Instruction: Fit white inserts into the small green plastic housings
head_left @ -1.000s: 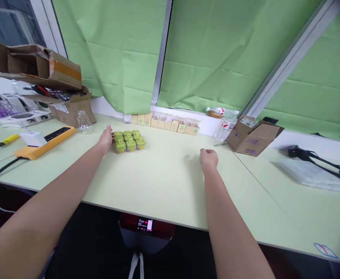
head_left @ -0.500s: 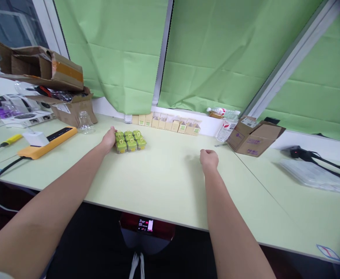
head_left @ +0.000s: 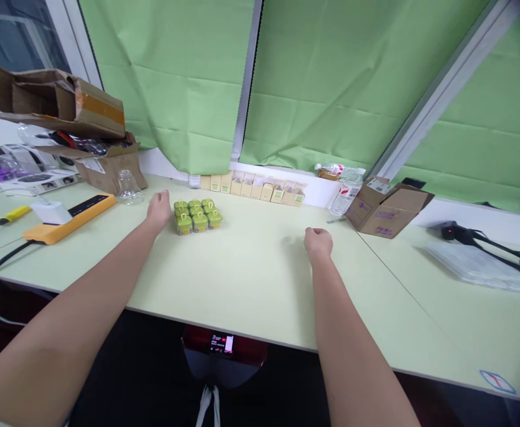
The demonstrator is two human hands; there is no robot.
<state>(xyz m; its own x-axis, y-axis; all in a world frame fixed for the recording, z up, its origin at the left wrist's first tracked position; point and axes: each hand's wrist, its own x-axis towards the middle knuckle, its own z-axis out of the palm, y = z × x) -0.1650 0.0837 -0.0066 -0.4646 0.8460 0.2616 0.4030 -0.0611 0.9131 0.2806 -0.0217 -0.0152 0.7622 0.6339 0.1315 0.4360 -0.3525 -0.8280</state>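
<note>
A compact block of small clear containers with green lids [head_left: 198, 215] stands in rows on the pale table, each lid topped by a small loop. My left hand [head_left: 159, 209] is just left of this block, with a narrow gap between them. Its fingers look curled together, and nothing shows in them. Farther right, my right hand [head_left: 318, 242] is closed in a fist over the table, apart from the containers. No object shows in it, though its palm side is hidden.
Small beige boxes [head_left: 256, 188] line the wall. A clear jar [head_left: 128, 188], an orange power strip [head_left: 69, 219] and a screwdriver [head_left: 5, 219] lie left, near stacked cardboard boxes [head_left: 102, 110]. Plastic bottles [head_left: 341, 198], a carton [head_left: 385, 210] and clear plastic sheets [head_left: 473, 264] are at right.
My left hand has moved left, away from the containers that it was beside and seemed to touch. My right hand stays in place, and the view shifts slightly.
</note>
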